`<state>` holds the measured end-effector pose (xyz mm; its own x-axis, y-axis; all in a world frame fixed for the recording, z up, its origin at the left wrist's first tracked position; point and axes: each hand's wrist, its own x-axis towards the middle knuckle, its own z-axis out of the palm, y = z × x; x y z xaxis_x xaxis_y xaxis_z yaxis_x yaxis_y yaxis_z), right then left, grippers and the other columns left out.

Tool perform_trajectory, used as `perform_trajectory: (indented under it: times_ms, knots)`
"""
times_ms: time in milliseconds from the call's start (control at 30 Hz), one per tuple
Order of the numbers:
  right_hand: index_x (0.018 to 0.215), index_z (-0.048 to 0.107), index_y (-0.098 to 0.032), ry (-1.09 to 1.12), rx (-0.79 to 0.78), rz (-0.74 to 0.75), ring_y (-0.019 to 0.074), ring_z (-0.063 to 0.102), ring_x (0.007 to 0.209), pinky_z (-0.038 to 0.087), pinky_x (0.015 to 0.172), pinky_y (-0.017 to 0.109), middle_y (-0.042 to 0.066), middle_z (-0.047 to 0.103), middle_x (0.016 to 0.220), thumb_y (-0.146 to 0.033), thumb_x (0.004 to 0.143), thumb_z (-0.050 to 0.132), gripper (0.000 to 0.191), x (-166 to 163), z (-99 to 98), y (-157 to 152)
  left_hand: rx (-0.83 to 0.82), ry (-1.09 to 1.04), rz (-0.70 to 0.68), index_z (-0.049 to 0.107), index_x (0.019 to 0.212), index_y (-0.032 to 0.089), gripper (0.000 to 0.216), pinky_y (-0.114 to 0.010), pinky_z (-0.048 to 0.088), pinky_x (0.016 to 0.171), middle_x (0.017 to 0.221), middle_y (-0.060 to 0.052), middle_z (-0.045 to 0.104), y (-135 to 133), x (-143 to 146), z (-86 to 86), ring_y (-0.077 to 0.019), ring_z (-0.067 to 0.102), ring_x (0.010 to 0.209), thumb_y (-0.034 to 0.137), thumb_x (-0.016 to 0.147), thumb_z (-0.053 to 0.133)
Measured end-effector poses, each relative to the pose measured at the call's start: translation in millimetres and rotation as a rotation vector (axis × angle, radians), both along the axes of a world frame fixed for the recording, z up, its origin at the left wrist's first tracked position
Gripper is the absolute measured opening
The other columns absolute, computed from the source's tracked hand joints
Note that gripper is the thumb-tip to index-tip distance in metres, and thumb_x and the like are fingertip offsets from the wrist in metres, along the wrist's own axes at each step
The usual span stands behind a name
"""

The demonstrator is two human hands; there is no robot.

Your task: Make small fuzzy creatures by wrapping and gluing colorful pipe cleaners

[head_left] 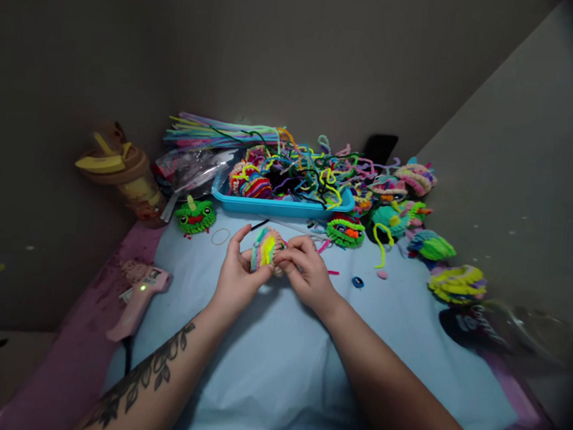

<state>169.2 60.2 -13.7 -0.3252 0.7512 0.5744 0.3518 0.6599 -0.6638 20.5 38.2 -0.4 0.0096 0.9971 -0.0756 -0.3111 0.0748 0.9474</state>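
Note:
Both my hands meet over the middle of a light blue sheet [274, 361], holding a small coiled pipe-cleaner figure [265, 248] in pink, yellow and blue stripes. My left hand [237, 271] grips its left side, with the index finger raised above it. My right hand [306, 269] pinches its right side with closed fingers. A blue tray [280, 206] full of loose coloured pipe cleaners stands just beyond the hands.
A pink glue gun [140, 290] with a green light lies at the left. Finished fuzzy figures sit around: a green one [195, 216] at left, another [346, 231] by the tray, several at right. A brown cup [129, 173] stands far left. A rubber band [220, 237] and a blue eye piece [357, 282] lie loose.

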Motion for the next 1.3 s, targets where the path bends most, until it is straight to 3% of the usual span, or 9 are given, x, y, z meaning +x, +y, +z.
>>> perform_trajectory:
  times_ms: [133,200,267,333,467,833,1300]
  knots:
    - [0.087,0.065,-0.019,0.011,-0.049,0.052,0.0201,0.049,0.09,0.04,0.085,0.04,0.006,0.047,0.089,-0.059,0.09,0.023,0.058,4.4,7.4,1.7,-0.07,-0.064,-0.017,0.024,0.134,0.017,0.096,-0.026,0.049,0.067,0.082,-0.005,0.07,3.7,-1.6,-2.6,-0.0147,0.065,0.066,0.018,0.056,0.078]
    - [0.086,0.065,-0.019,0.015,-0.081,0.058,0.0203,0.049,0.091,0.039,0.086,0.041,0.006,0.048,0.089,-0.063,0.088,0.016,0.066,5.5,10.8,2.7,-0.117,-0.103,-0.037,0.024,0.134,0.015,0.098,-0.026,0.049,0.065,0.078,-0.004,0.069,5.6,-2.3,-3.0,-0.0135,0.064,0.061,0.017,0.053,0.079]
    - [0.083,0.066,-0.019,-0.006,-0.104,0.052,0.0196,0.049,0.092,0.039,0.087,0.04,0.006,0.049,0.088,-0.057,0.091,0.019,0.061,5.6,13.8,3.6,-0.159,-0.139,-0.063,0.025,0.134,0.013,0.099,-0.025,0.049,0.063,0.075,-0.003,0.069,7.0,-3.0,-2.7,-0.0119,0.062,0.056,0.015,0.052,0.08]
    - [0.08,0.066,-0.019,-0.047,-0.106,0.035,0.0191,0.049,0.092,0.039,0.087,0.039,0.005,0.05,0.087,-0.046,0.093,0.034,0.043,5.0,16.5,3.9,-0.195,-0.17,-0.086,0.026,0.133,0.012,0.099,-0.024,0.049,0.062,0.072,-0.002,0.069,7.7,-3.7,-2.2,-0.011,0.061,0.054,0.014,0.051,0.081]
    - [0.08,0.065,-0.02,-0.143,-0.053,-0.002,0.019,0.049,0.094,0.04,0.086,0.037,0.004,0.052,0.088,-0.021,0.085,0.054,0.012,3.9,21.4,2.4,-0.229,-0.202,-0.126,0.028,0.133,0.013,0.1,-0.026,0.05,0.063,0.073,-0.002,0.069,8.4,-5.4,-3.0,-0.0127,0.062,0.056,0.013,0.049,0.082]
    - [0.083,0.064,-0.02,-0.337,0.123,-0.102,0.0226,0.045,0.097,0.042,0.085,0.038,0.008,0.056,0.095,-0.012,0.083,0.053,0.013,-0.3,21.3,-7.4,-0.163,-0.151,-0.107,0.026,0.134,0.012,0.097,-0.026,0.049,0.062,0.072,-0.002,0.068,7.3,-4.7,-3.4,-0.0122,0.062,0.056,0.013,0.053,0.079]
    - [0.085,0.062,-0.022,-0.271,0.105,-0.132,0.0241,0.046,0.093,0.042,0.081,0.042,0.008,0.054,0.094,-0.01,0.082,0.049,0.018,-5.8,17.1,-14.1,-0.137,-0.141,-0.088,0.028,0.135,0.013,0.094,-0.022,0.046,0.061,0.069,0.0,0.067,5.5,-4.6,-4.9,-0.0113,0.061,0.056,0.011,0.053,0.074]
